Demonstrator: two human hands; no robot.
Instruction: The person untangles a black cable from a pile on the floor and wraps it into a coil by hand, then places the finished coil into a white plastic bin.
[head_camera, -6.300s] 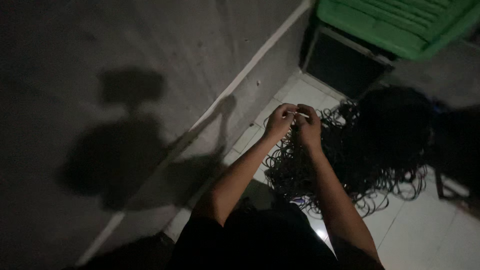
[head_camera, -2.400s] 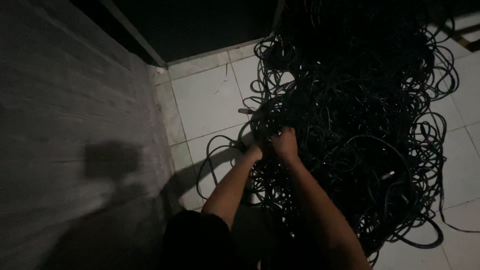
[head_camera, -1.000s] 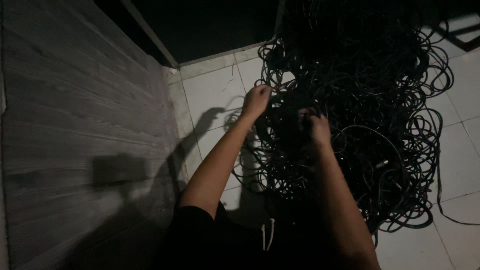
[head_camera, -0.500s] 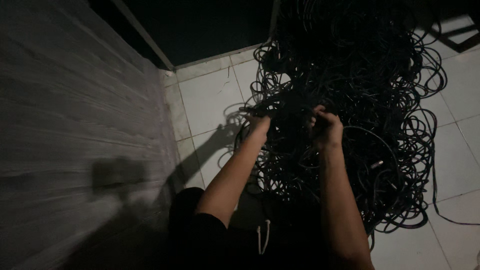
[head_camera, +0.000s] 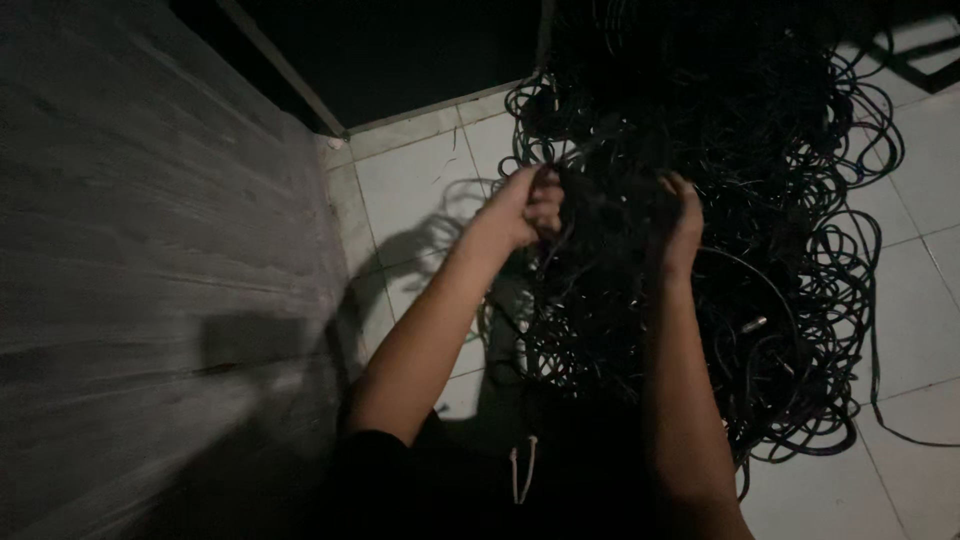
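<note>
Left hand (head_camera: 525, 205) curled closed around strands at the left edge of the big tangled pile of black cables (head_camera: 760, 200); right hand (head_camera: 680, 225) gripping strands mid-pile. Pile lies on white tiled floor (head_camera: 415, 190), grey wall (head_camera: 150, 250) left of pile.

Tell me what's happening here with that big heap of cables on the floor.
A person stands over a large tangled pile of thin black cables lying on a white tiled floor, beside a grey wall. Both bare hands are dug into the near side of the tangle: the left hand and the right hand each grip a bunch of strands. The light is dim, so finer detail is hard to make out.
</note>
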